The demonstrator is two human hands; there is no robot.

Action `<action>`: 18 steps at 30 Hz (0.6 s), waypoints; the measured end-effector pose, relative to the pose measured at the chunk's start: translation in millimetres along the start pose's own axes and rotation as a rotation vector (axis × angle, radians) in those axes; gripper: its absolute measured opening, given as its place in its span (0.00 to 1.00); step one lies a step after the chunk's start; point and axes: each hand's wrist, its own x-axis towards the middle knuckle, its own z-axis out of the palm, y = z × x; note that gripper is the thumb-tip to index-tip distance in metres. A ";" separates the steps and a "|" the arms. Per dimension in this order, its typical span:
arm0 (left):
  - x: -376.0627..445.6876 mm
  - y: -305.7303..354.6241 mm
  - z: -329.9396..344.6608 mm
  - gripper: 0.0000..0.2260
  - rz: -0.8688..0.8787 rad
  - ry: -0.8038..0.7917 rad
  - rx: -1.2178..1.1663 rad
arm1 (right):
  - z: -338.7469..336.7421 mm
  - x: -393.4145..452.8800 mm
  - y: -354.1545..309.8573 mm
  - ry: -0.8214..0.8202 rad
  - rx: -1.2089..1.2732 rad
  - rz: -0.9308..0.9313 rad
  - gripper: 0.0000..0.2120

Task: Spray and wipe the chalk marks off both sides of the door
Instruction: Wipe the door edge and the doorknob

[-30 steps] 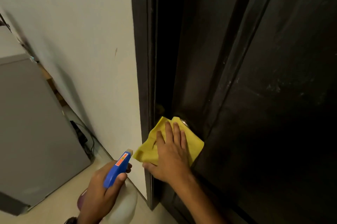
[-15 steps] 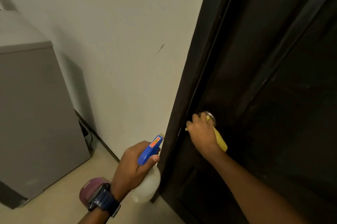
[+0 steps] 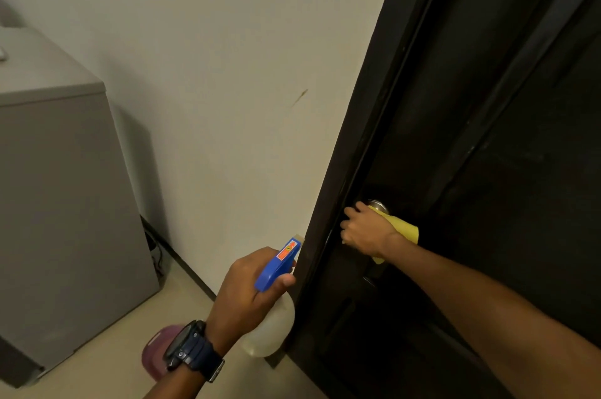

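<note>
The dark door (image 3: 507, 145) fills the right side, its face seen at a slant. My right hand (image 3: 364, 229) curls round the metal door knob (image 3: 377, 203) with the yellow cloth (image 3: 403, 229) bunched under the palm. My left hand (image 3: 247, 281) grips the spray bottle (image 3: 276, 268), which has a blue trigger head and a pale translucent body, just left of the dark door frame (image 3: 351, 171). No chalk marks stand out on the dark door panel in this light.
A pale wall (image 3: 227, 73) runs left of the frame, with a small scuff. A grey cabinet (image 3: 65, 203) stands at the left on the beige floor, cables behind it. A purple object (image 3: 156, 353) lies on the floor under my left wrist.
My right hand went from pressing the flat cloth on the door to gripping the knob with the cloth bunched. The door swung shut against its frame, and my view shifted left.
</note>
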 end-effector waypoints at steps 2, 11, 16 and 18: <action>-1.0 0.4 0.5 0.39 0.001 0.016 -0.009 | 10.9 2.6 -6.0 0.140 0.073 0.150 0.06; -2.6 -6.6 14.0 0.30 -0.049 0.023 -0.013 | 18.0 16.0 -63.9 0.841 1.021 1.082 0.13; 12.2 -5.8 28.3 0.33 -0.027 0.035 0.017 | 40.7 6.3 -82.9 0.773 0.880 0.918 0.14; 17.5 -5.9 33.5 0.32 -0.035 0.055 0.012 | 45.7 -3.7 -89.1 0.857 0.976 0.872 0.17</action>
